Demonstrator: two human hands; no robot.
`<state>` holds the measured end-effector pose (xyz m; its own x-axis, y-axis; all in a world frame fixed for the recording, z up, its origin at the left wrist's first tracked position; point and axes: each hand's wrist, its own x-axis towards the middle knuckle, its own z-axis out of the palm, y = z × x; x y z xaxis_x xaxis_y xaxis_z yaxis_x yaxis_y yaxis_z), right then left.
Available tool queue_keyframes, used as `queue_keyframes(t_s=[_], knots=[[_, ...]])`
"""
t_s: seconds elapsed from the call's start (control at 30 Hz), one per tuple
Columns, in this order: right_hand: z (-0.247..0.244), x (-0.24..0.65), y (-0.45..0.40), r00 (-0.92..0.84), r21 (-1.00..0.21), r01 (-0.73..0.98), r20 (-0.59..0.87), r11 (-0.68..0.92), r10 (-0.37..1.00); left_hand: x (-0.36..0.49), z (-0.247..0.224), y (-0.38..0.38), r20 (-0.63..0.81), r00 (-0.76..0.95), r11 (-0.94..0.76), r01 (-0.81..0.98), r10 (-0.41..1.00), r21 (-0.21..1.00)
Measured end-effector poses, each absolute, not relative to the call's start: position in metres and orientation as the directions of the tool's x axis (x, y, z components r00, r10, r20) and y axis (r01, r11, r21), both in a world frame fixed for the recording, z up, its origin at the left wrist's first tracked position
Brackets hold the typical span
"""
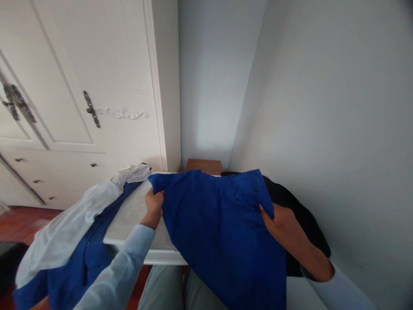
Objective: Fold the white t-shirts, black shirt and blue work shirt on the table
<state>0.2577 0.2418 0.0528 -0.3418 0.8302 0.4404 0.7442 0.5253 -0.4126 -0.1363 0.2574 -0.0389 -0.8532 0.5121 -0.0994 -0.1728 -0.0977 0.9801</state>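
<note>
Garment in plain blue (222,228) hangs between your two hands in the head view, over the near side of the white table (129,215); your left hand (154,204) has its fingers closed on the upper left corner; your right hand (280,219) pinches the upper right edge, thumb and fingers gripping the fabric. Top edge is stretched across, slightly slack and creased in the middle; lower part drops past the table front, over your legs (166,286). Progress, as a judgement: this piece looks opened out and lifted, partway through handling; it is not folded and not laid flat, and neither corner is released. To your left, white clothing (93,206) lies loosely over darker blue clothing (93,245), both draped and unfolded; black item (300,215) sits behind your right hand, too covered to identify; no finished stack shows in view.
</note>
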Motion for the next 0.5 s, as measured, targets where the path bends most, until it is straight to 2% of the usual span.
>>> queue_keyframes(t_s=[0.07,0.13,0.4,0.5], knots=[[0.056,0.265,0.244,-0.294,-0.389,0.771,0.483,0.504,0.825,-0.129,-0.032,0.27,0.054,-0.85,-0.15,-0.03,0.524,0.988],[0.06,0.273,0.245,-0.241,-0.372,0.8,0.518,0.47,0.82,-0.119,-0.022,0.283,0.142,-0.831,-0.179,0.052,0.538,0.982],[0.084,0.323,0.231,0.071,-0.408,0.888,0.577,0.212,0.813,-0.059,0.02,0.362,0.256,-0.751,-0.276,0.102,0.609,0.956],[0.088,0.341,0.218,0.245,-0.489,0.872,0.491,0.032,0.836,-0.024,0.032,0.408,0.26,-0.684,-0.274,0.09,0.682,0.958]])
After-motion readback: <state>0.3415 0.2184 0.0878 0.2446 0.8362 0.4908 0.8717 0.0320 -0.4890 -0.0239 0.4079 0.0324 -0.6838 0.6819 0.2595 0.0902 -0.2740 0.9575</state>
